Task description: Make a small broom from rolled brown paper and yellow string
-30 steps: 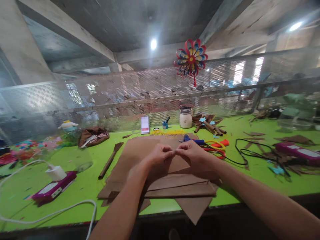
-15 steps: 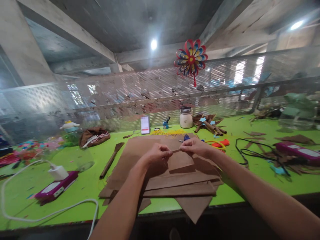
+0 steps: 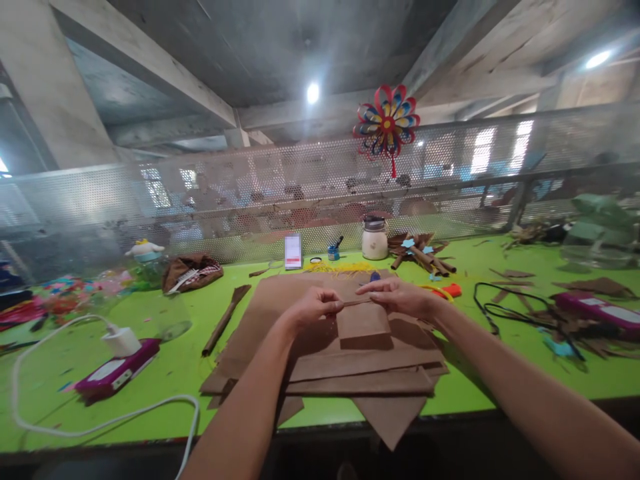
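Observation:
Between my hands stretches a thin, narrow strip of brown paper [image 3: 355, 303]. My left hand [image 3: 316, 307] pinches its left end between thumb and fingertips. At the other end, my right hand [image 3: 403, 297] holds the strip against the thumb, its index finger reaching out above it. Below both hands lies a stack of brown paper sheets [image 3: 280, 290], partly hidden by my forearms. A smaller brown paper piece [image 3: 363, 325] rests on the stack, just under the strip. Behind my right hand a dark blue handle [image 3: 375, 276] shows in part.
A rolled brown paper piece [image 3: 227, 320] lies left of the stack. Behind stand a phone [image 3: 293, 251], a small blue bottle [image 3: 333, 252] and a lidded jar [image 3: 375, 240]. Purple power strips [image 3: 117, 373] and cables flank the green table [image 3: 175, 363]; paper scraps lie right.
My right hand has shifted slightly right and its index finger has straightened, showing more of the strip. My left hand keeps its pinch. The whole view has shifted a little.

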A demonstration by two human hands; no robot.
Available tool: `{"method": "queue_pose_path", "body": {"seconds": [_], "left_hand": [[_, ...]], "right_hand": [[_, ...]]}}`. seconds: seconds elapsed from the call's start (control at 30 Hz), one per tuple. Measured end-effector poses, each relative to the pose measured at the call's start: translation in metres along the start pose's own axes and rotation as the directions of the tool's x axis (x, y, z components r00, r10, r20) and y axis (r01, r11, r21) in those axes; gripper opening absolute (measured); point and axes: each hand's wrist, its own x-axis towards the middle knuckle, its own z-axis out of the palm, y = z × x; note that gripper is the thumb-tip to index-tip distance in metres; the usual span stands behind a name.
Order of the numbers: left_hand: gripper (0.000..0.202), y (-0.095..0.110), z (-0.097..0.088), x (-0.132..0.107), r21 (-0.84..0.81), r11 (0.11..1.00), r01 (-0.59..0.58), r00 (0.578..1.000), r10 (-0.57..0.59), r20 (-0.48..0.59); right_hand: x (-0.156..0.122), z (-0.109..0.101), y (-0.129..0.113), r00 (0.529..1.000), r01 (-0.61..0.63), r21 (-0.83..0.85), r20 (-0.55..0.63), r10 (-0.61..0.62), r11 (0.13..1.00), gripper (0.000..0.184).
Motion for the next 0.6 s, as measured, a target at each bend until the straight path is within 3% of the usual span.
{"method": "queue_pose_path", "body": {"seconds": [0.13,0.33,0.47,0.6], "left_hand": [[0.027,-0.004,-0.002,0.0,-0.059,0.998,0.009,1.0,-0.009,0.0],[0.028,-0.003,-0.001,-0.002,-0.244,0.97,0.005,1.0,-0.003,0.009],[0.027,0.004,0.004,-0.006,-0.406,0.914,0.026,0.993,0.024,0.118],[0.027,0.006,0.015,-0.012,-0.416,0.906,0.077,0.969,0.029,0.243]], "right_hand": [[0.001,0.0,-0.001,1.0,0.027,0.052,-0.016,-0.026,0.998,0.044],[0.001,0.007,-0.007,0.976,0.177,0.255,-0.17,-0.136,0.951,0.037],[-0.002,0.017,-0.01,0.988,0.155,0.212,-0.039,-0.15,0.965,0.037],[-0.002,0.025,-0.011,0.973,0.227,0.079,0.017,-0.229,0.971,0.026]]}}
